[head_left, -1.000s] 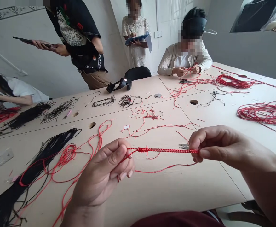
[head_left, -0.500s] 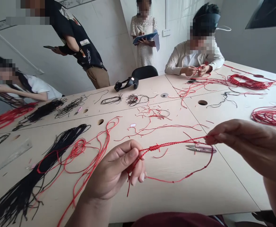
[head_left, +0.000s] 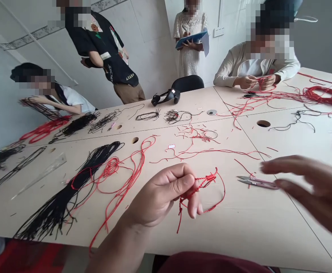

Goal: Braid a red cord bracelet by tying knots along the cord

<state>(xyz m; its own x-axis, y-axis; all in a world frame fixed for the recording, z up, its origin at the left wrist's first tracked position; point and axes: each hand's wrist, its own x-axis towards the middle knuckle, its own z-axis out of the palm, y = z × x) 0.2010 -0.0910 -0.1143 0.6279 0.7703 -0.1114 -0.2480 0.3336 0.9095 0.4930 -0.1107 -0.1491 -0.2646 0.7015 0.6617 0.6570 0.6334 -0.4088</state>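
Between the thumb and fingers of my left hand (head_left: 166, 193) is a knotted red cord bracelet (head_left: 210, 177). Its thin loop hangs to the right of my fingertips and a short tail dangles below them. My right hand (head_left: 310, 189), blurred by motion, is apart from the bracelet, with thumb and fingers spread and nothing between them. Thread snips (head_left: 258, 182) with pinkish handles lie on the table right beside my right fingertips, the blades pointing left.
A black cord bundle (head_left: 97, 170) and loose red cords (head_left: 139, 167) lie left of my hands. Behind are red scraps (head_left: 200, 134), a clear ruler (head_left: 41, 176) and a black headset (head_left: 166, 97). Across the table a seated person (head_left: 257, 68) handles red cord; others sit or stand around.
My right hand has let go of the bracelet and moved right, its fingers opening. The stretched loop has slackened and shrunk beside my left hand. The view has shifted left.
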